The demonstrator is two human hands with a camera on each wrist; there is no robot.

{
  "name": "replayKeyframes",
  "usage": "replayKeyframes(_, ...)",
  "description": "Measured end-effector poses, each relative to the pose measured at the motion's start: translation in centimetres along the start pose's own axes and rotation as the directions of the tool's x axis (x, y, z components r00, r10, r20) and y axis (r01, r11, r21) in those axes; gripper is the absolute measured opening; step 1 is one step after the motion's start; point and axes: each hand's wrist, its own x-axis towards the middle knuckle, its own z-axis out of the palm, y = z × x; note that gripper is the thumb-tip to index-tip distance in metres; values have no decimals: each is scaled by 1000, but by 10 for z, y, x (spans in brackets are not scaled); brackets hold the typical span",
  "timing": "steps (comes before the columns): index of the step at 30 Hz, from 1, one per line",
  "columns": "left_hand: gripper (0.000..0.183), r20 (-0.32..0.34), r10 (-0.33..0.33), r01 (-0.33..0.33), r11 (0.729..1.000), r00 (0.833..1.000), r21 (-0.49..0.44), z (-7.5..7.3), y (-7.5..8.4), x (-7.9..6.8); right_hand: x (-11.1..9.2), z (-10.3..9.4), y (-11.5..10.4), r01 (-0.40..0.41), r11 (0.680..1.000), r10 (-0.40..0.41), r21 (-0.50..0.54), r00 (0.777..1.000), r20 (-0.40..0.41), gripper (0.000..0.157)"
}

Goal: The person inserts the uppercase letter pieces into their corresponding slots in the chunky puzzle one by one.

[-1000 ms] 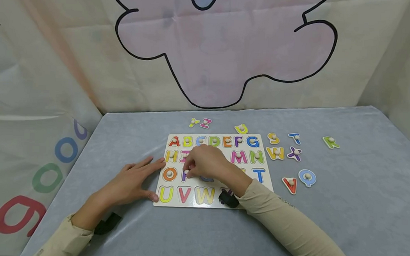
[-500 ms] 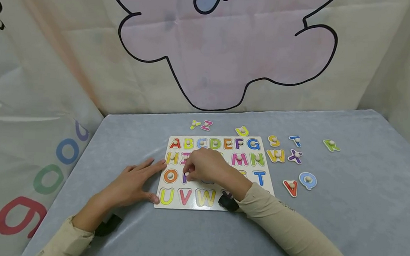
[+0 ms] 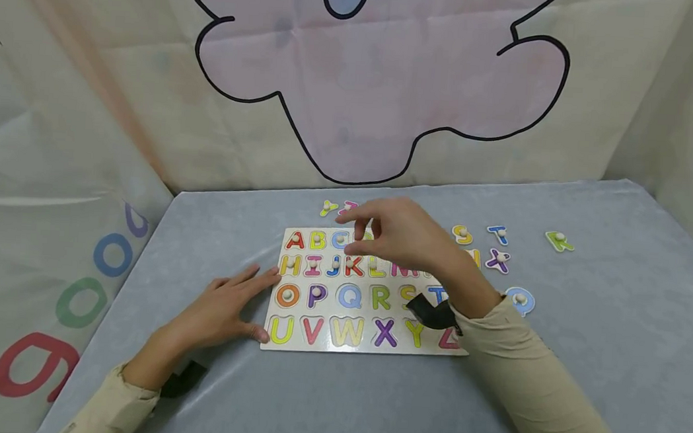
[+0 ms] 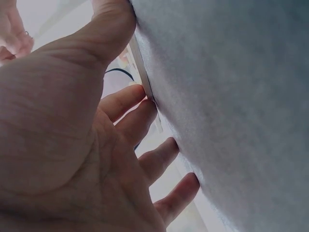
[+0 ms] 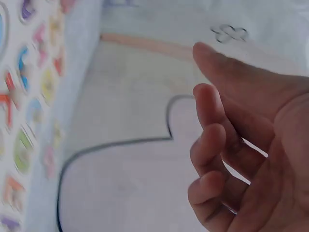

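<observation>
A white alphabet puzzle board lies on the cloth, with knobbed letters in its upper rows. The purple letter P sits in its recess in the third row, beside the orange O. My left hand steadies the board's left edge with fingers spread; the left wrist view shows its fingertips right at that edge. Raised over the top rows, my right hand holds nothing, thumb and fingers apart. The right wrist view shows this hand with loosely bent fingers. It hides part of the top rows.
Loose pieces Y and Z lie behind the board. To the right are S, T, X, R and Q. A printed curtain hangs behind the table.
My right hand has let go of the P's knob and risen away to the back right, uncovering the board's middle. The left hand stays in place.
</observation>
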Motion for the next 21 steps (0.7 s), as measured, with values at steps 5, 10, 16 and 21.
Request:
replayKeyframes(5, 106, 9, -7, 7, 1000, 1000, 9, 0, 0, 1, -19, -25, 15, -7, 1000, 6, -17, 999, -43, 46)
replayKeyframes(10, 106, 21, -23, 22, 1000, 1000, 14, 0, 0, -1, -41, -51, 39, -49, 997, 43, -59, 994, -97, 39)
replayKeyframes(16, 105, 22, -25, 25, 1000, 999, 8, 0, 0, -2, -70, -83, 72, -70, 994, 58, -83, 989, -138, 32)
replayKeyframes(21, 104, 9, -20, 19, 1000, 1000, 11, 0, 1, -1, -95, -92, 111, -36, 993, 25, -116, 995, -97, 29)
